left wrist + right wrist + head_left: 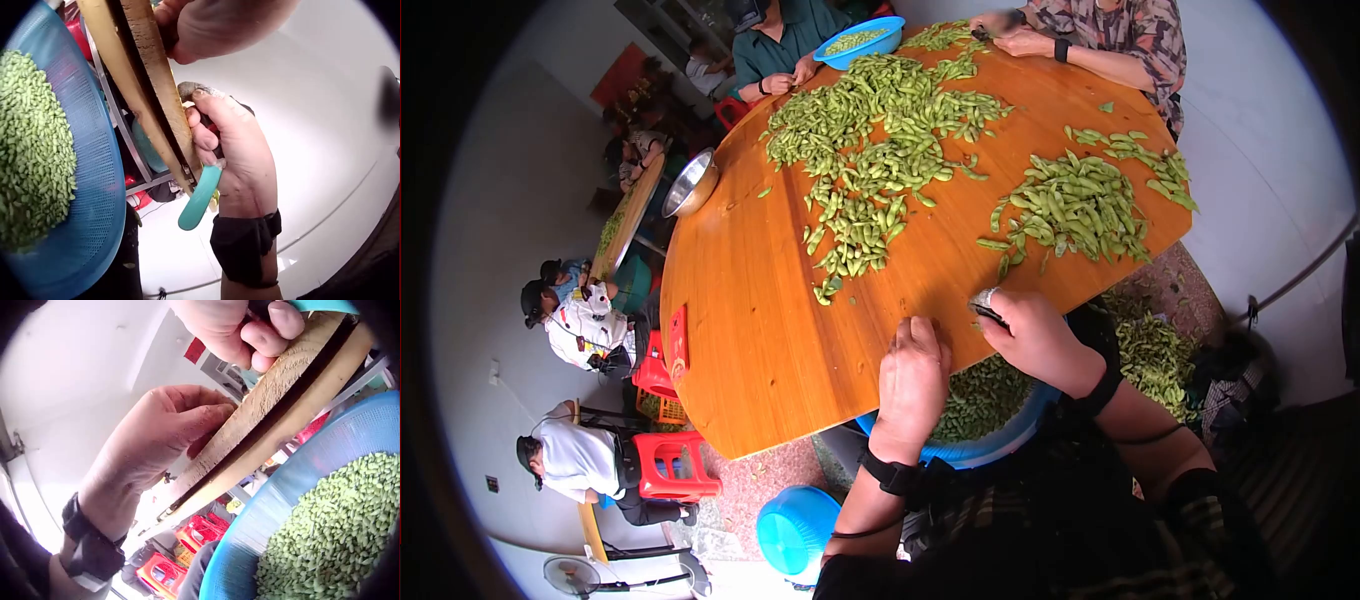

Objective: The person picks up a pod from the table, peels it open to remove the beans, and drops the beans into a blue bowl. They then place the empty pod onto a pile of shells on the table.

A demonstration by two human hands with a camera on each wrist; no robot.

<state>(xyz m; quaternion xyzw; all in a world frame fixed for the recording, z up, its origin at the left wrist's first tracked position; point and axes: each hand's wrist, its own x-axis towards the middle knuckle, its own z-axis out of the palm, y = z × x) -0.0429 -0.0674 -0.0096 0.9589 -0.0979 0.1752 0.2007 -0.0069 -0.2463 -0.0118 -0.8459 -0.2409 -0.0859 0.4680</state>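
Note:
At the near edge of the wooden table [750, 350], my left hand [913, 375] rests with its fingers loosely bent; no object shows at its fingertips. My right hand [1035, 335], just to its right, grips a dark and silvery tool [990, 308]. In the left wrist view the curled fingers of the right hand [240, 150] hold this tool by its teal handle [200, 199] beside the table edge. The right wrist view shows the left hand [147, 440] against the edge, its farther fingertips hidden. Green pods [1080, 205] lie in a heap beyond the right hand.
Below the edge sits a blue basket [980, 455] of shelled green beans [331, 531]. A larger pod heap [870, 130], a steel bowl [691, 183] and a red packet [679, 338] are on the table. Two people sit across; more pods [1155, 365] lie at lower right.

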